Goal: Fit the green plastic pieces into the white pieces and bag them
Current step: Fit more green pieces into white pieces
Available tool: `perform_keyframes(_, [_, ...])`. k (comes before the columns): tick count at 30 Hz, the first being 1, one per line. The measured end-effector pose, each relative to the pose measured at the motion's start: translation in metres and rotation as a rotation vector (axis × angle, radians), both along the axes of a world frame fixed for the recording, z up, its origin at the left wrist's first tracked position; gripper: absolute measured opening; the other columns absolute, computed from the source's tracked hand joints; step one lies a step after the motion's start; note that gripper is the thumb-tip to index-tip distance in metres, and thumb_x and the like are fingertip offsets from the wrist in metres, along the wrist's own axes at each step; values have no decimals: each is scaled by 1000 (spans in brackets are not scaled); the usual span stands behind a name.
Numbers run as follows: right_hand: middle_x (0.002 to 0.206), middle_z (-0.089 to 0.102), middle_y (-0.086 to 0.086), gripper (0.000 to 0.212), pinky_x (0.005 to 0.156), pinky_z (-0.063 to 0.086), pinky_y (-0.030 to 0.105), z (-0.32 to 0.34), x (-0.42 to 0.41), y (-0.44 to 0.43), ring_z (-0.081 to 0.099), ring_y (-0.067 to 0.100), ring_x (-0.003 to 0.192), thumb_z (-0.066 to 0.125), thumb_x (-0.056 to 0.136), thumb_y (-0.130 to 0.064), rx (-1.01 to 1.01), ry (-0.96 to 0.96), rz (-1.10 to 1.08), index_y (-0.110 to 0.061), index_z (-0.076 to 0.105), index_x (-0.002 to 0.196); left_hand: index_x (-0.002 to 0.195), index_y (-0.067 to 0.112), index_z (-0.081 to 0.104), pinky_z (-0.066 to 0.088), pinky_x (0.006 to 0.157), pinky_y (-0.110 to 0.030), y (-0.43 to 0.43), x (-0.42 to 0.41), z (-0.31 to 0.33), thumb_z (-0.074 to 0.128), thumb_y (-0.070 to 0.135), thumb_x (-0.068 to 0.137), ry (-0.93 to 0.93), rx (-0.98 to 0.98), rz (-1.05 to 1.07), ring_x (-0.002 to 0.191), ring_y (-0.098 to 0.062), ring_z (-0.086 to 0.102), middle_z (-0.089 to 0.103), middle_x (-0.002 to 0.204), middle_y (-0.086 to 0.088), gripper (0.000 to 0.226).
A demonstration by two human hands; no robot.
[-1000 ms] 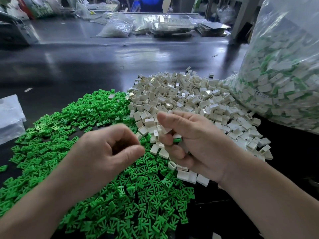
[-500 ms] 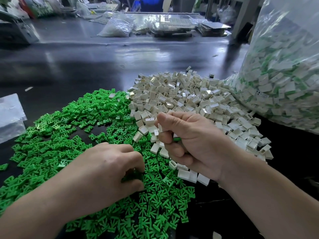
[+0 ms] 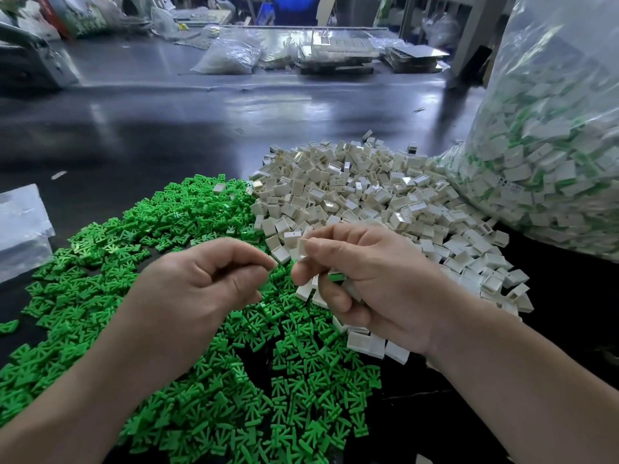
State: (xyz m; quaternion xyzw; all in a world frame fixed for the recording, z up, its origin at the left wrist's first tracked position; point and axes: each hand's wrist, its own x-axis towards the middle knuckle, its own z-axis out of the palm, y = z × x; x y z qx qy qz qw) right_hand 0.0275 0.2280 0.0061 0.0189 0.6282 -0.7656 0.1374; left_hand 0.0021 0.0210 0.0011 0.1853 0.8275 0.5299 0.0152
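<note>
A wide heap of green plastic pieces [image 3: 160, 229] covers the dark table in front of me, with a heap of white pieces [image 3: 368, 199] behind it to the right. My right hand [image 3: 375, 283] pinches one white piece [image 3: 302, 246] between thumb and forefinger; its curled fingers hold several more pieces, one showing green [image 3: 336, 277]. My left hand [image 3: 201, 286] hovers just left of it, fingers curled, thumb and forefinger pinched together at a small green piece that is mostly hidden. A big clear bag [image 3: 556, 155] of fitted white-and-green pieces stands at the right.
A flat clear plastic bag [image 3: 20, 226] lies at the left edge of the table. Far across the dark table [image 3: 167, 135] are a filled plastic bag [image 3: 227, 58] and stacked trays [image 3: 335, 56]. Cluttered bags line the back left.
My left hand dropped into the green heap, pinched there, then rose again toward my right hand. The right hand stayed in place, holding its white pieces.
</note>
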Motion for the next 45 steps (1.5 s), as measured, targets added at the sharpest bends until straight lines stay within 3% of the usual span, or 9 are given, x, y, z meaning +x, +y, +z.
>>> perform_keyframes(4, [71,63,5,9,34,31,17,-1,2,0,42,10,41,62,99,-22,68,42,22,-18,66,92,84,27,74,55,59,-21,5,-3,-4,64,34,75,-221,260,-26,69,-21,71,72,76,-8,15])
perform_keyframes(8, [67,58,1,17,36,32,19,-3,4,-2,42,9,43,65,98,-25,141,103,55,-26,68,82,77,24,75,54,54,-25,9,-3,-7,68,33,71,-360,447,-36,66,-24,68,70,76,-11,13])
perform_keyframes(21, [64,57,-3,14,38,33,18,-5,9,-8,42,7,43,60,101,-25,258,307,27,-26,67,88,75,21,75,53,51,-26,14,4,-3,67,29,71,-390,534,-58,61,-23,67,69,73,-12,12])
perform_keyframes(25, [63,56,-3,18,36,32,17,-4,9,-7,41,9,41,58,101,-25,150,242,81,-23,67,86,107,8,69,52,47,-28,13,4,-2,76,26,80,-591,721,-257,59,-22,65,66,73,-14,34])
perform_keyframes(27, [63,54,-1,21,34,29,17,-3,8,-7,39,11,40,57,98,-28,34,189,140,-9,66,101,122,9,64,54,48,-27,12,5,-1,75,29,84,-663,790,-425,62,-21,67,67,76,-13,45])
perform_keyframes(29, [63,52,-2,39,33,27,16,-1,8,-6,36,10,40,55,96,-28,-41,132,195,3,58,120,125,8,62,56,50,-26,12,5,-1,69,28,89,-715,836,-524,68,-21,70,70,82,-13,42])
perform_keyframes(32, [60,51,-4,43,34,25,16,0,8,-4,35,9,40,56,95,-27,-72,105,221,6,54,124,126,4,61,59,57,-28,11,4,-2,65,22,93,-797,898,-568,76,-24,72,71,88,-16,38])
perform_keyframes(42, [58,53,-5,20,32,25,15,2,10,-6,35,7,39,54,103,-21,-24,104,205,-2,60,106,105,9,73,57,50,-26,19,10,-5,81,22,74,-726,887,-387,60,-23,71,71,71,-15,35])
perform_keyframes(45, [58,53,-6,31,32,25,16,3,10,-10,35,6,38,55,102,-24,-59,96,200,4,57,115,107,11,73,56,49,-25,19,11,-5,73,23,80,-698,917,-373,61,-21,71,71,71,-13,30])
